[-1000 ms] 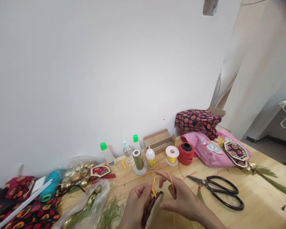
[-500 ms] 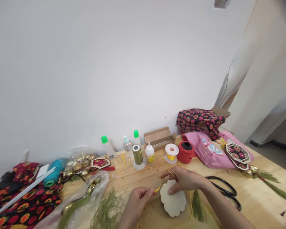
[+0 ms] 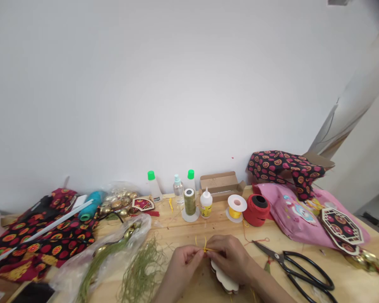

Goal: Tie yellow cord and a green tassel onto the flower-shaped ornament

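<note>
Between my two hands runs a thin yellow cord (image 3: 205,249), with a small loop standing up above the fingertips. My left hand (image 3: 185,264) pinches the cord at its fingertips. Close beside it, my right hand (image 3: 229,257) pinches the cord too, its fingers curled. Beneath the right hand sits a pale scalloped disc (image 3: 225,278), mostly covered by that hand. Black-handled scissors (image 3: 282,257) lie open to the right of my right hand. Loose green threads (image 3: 142,269) are spread left of my left hand.
Behind my hands stand a green thread spool (image 3: 190,203), a glue bottle (image 3: 206,205), a yellow cord spool (image 3: 236,208) and a red spool (image 3: 257,210). A pink bag (image 3: 290,219) lies at the right. Patterned cloth (image 3: 47,248) and a plastic bag (image 3: 72,269) cover the left.
My right hand has moved left and down, off the disc's face, to meet my left hand at the cord. A loop now shows there. The view has shifted, revealing the whole scissors.
</note>
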Tool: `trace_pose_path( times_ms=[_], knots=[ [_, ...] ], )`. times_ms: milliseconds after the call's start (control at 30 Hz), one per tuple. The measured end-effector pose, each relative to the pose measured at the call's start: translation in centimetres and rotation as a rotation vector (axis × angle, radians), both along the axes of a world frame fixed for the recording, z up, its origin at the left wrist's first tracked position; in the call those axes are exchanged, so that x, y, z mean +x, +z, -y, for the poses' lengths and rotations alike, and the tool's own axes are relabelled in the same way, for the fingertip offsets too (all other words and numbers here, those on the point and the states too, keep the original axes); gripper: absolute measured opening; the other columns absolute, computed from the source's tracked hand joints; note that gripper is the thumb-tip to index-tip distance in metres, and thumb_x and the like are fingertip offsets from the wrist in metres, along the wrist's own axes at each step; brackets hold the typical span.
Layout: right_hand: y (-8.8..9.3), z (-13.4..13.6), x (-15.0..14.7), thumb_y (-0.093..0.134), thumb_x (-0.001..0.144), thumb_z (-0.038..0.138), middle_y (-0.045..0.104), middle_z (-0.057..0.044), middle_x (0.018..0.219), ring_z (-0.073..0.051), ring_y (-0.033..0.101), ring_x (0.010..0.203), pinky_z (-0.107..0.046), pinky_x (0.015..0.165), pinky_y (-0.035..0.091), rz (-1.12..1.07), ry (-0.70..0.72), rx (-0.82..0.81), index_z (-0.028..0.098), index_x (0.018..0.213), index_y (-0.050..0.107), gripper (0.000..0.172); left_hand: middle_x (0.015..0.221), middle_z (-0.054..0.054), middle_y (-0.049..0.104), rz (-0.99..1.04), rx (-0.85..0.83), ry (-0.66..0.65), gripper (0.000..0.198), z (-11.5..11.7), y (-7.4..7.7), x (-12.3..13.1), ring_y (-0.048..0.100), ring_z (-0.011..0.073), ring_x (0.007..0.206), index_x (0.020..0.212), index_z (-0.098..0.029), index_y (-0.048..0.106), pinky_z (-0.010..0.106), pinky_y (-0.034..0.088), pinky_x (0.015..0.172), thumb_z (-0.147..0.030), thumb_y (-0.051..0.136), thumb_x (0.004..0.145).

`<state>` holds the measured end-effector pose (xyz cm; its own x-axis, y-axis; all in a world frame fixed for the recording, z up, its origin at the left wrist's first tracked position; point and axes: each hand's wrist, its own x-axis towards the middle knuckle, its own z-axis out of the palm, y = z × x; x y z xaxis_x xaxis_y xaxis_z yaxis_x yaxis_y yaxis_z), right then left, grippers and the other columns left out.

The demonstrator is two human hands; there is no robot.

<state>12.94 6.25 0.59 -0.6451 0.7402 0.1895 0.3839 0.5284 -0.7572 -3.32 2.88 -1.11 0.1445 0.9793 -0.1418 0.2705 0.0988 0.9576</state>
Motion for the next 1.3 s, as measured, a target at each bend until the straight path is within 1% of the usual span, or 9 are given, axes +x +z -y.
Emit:
trace_pose_path(
  times_ms=[167,367,567,733,933,1000,1133,1233,1300],
  knots=[
    [0.1,0.4,-0.4,0.046,0.076,0.016,0.062,0.001,0.071,-0.009,0.054,0.065,-0.017,0.058,0.034,0.115,-0.07,0.042,0.02,0.075,0.064,0.018,0.067,0.004,0.067,0.005,0.057,0.01,0.031,0.1,0.3,0.2,0.057,0.0189,0.07,0.072,-0.013,0.068,0.024,0.042,0.063,-0.035,0.047,0.073],
    [0.0,1.0,-0.3,0.048,0.072,0.022,0.064,0.0,0.07,-0.012,0.055,0.064,-0.019,0.056,0.033,0.235,-0.162,0.105,0.02,0.07,0.063,0.015,0.052,0.0,0.06,-0.128,0.161,0.052,0.029,0.6,-0.4,0.4,0.05,0.014,0.052,0.057,-0.015,0.066,0.019,0.033,0.048,-0.031,0.047,0.072],
    [0.4,1.5,-0.1,0.048,0.071,0.026,0.064,0.0,0.067,-0.012,0.054,0.061,-0.02,0.054,0.032,0.272,-0.196,0.124,0.022,0.073,0.064,0.017,0.053,0.001,0.061,-0.107,0.198,0.055,0.028,0.8,-0.4,0.7,0.051,0.0144,0.054,0.059,-0.014,0.067,0.021,0.034,0.05,-0.028,0.046,0.071],
    [0.8,1.6,0.2,0.052,0.068,0.03,0.059,0.001,0.058,-0.009,0.045,0.052,-0.018,0.047,0.027,0.234,-0.272,0.003,0.02,0.073,0.067,0.018,0.061,0.003,0.066,-0.018,0.168,0.017,0.03,0.8,-0.1,1.0,0.054,0.0167,0.06,0.069,-0.01,0.069,0.023,0.038,0.056,-0.03,0.047,0.072],
    [0.1,1.3,0.1,0.051,0.068,0.027,0.057,0.001,0.057,-0.008,0.041,0.05,-0.016,0.043,0.025,0.14,-0.289,-0.029,0.017,0.076,0.067,0.02,0.076,0.005,0.069,-0.009,0.292,-0.009,0.029,1.2,0.6,0.7,0.059,0.0202,0.074,0.083,-0.014,0.069,0.025,0.042,0.067,-0.031,0.048,0.073],
    [-0.2,1.3,0.1,0.051,0.068,0.028,0.058,0.001,0.058,-0.008,0.042,0.05,-0.016,0.043,0.025,0.124,-0.282,-0.01,0.016,0.076,0.067,0.021,0.078,0.005,0.07,-0.045,0.336,0.008,0.026,1.4,0.9,0.6,0.06,0.0208,0.076,0.083,-0.017,0.069,0.025,0.043,0.069,-0.029,0.05,0.072],
    [-0.8,1.1,-0.1,0.052,0.068,0.027,0.058,0.001,0.057,-0.008,0.043,0.049,-0.016,0.042,0.026,0.085,-0.307,-0.005,0.015,0.072,0.067,0.019,0.073,0.004,0.07,-0.094,0.377,0.04,0.024,1.6,1.0,0.9,0.06,0.0207,0.071,0.077,-0.018,0.071,0.025,0.042,0.064,-0.029,0.049,0.072],
    [-1.0,1.0,-0.3,0.053,0.066,0.024,0.058,0.0,0.056,-0.008,0.044,0.048,-0.016,0.041,0.027,0.015,-0.352,-0.019,0.014,0.07,0.066,0.017,0.066,0.004,0.069,-0.008,0.3,0.12,0.024,1.2,0.4,1.3,0.058,0.0199,0.066,0.071,-0.014,0.071,0.025,0.041,0.061,-0.029,0.052,0.07],
    [-0.9,0.9,-0.4,0.053,0.066,0.023,0.059,-0.001,0.057,-0.008,0.045,0.048,-0.016,0.041,0.03,-0.049,-0.358,-0.094,0.012,0.07,0.065,0.017,0.065,0.004,0.068,0.098,0.203,0.147,0.024,0.9,-0.2,1.4,0.056,0.0178,0.063,0.072,-0.013,0.07,0.024,0.04,0.059,-0.031,0.055,0.068]
  ],
)
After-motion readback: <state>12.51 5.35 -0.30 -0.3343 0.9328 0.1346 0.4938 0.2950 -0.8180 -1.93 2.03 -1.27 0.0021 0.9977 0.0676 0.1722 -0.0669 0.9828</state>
